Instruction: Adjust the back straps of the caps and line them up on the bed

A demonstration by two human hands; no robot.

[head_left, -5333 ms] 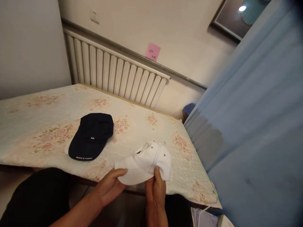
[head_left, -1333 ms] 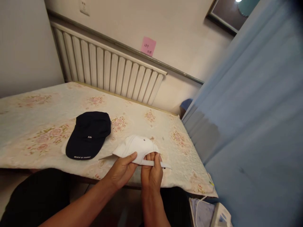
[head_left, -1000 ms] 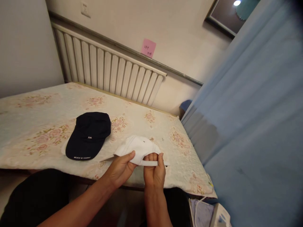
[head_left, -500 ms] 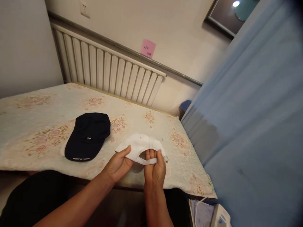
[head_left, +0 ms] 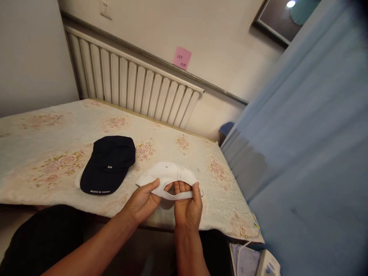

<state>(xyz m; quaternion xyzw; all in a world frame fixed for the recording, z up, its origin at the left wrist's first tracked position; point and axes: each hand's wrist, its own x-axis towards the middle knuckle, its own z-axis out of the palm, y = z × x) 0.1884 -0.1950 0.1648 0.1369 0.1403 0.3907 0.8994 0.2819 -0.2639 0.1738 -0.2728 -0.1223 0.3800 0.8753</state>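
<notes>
Between my two hands is a white baseball cap (head_left: 164, 172), held just above the near edge of the bed with its back opening and strap facing me. My left hand (head_left: 143, 201) grips the cap's left side, thumb on the outside. On the right, my right hand (head_left: 188, 203) pinches the rim by the strap's buckle end, its other fingers inside the cap. A dark navy baseball cap (head_left: 110, 163) with white lettering on its brim lies to the left. Something pale shows beneath its brim.
Both caps are over a floral bed cover (head_left: 161, 132). Behind it stand a white radiator (head_left: 135, 84) and a wall with a pink note (head_left: 182, 57). A blue curtain (head_left: 301, 153) hangs on the right, with a white box (head_left: 268, 263) below.
The back opening of the white cap is turned a little more towards me, and more of my left fingers shows through it. The navy cap stays in place; the view shifts slightly.
</notes>
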